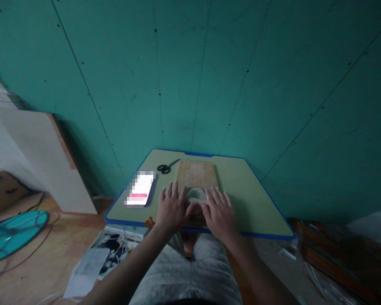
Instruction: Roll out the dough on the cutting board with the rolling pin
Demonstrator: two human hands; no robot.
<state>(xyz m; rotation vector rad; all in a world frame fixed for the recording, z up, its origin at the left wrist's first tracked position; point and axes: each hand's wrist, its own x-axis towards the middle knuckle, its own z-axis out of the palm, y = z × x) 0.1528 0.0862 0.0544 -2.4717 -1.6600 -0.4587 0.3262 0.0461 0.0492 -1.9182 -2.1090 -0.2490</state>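
On a small table, a wooden board (197, 174) lies in front of me. My left hand (173, 207) rests at the board's left side, palm down with its fingers stretched out. Over the right side is my right hand (220, 212), also palm down, fingers spread. Between the hands a pale greenish rounded flat piece (196, 194) lies on the board; its material is unclear. A thin pale rod-like thing (198, 201) crosses its near edge and runs under both hands, which hide its ends. Neither hand is visibly wrapped around it.
Black-handled scissors (165, 168) lie left of the board. A lit phone (141, 189) is near the table's left edge. A teal wall (190, 84) stands behind the table (257, 199). An open box of odds and ends (116, 250) sits on the floor below left.
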